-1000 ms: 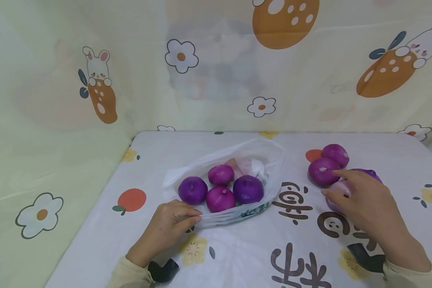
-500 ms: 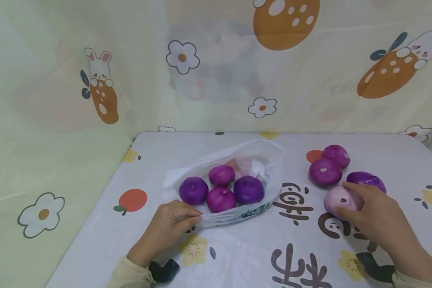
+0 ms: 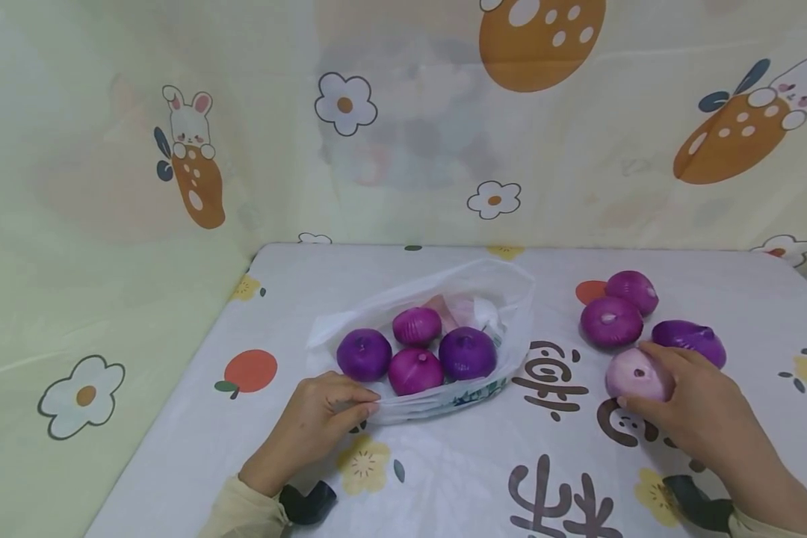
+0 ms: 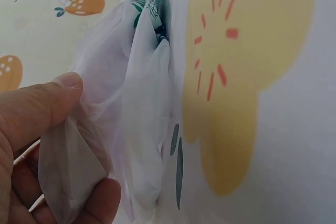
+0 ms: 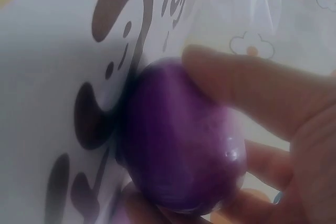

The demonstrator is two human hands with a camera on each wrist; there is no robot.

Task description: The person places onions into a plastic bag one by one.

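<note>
My left hand [image 3: 312, 422] pinches the near rim of a white plastic bag [image 3: 403, 409] between thumb and fingers. The left wrist view shows the thin plastic [image 4: 142, 124] hanging in folds from that grip. Several purple onions [image 3: 415, 371] lie inside the opened bag. On the right, my right hand [image 3: 702, 403] holds a paler purple onion [image 3: 627, 379], thumb on the near side and fingers over the far side. From the right wrist, the onion [image 5: 178, 140] appears between thumb and fingers, close against the cloth; whether it is lifted I cannot tell.
Behind the right hand lie two round purple onions, one nearer [image 3: 610, 323] and one farther [image 3: 635, 291], and a darker purple onion [image 3: 690, 341]. A pinkish and white item [image 3: 459, 310] shows in the bag. Patterned cloth [image 3: 444, 478] covers the table; a printed curtain [image 3: 403, 172] hangs behind.
My right hand has come down from over the right-hand onions and closed around the pale one. The left hand stays at the bag's rim.
</note>
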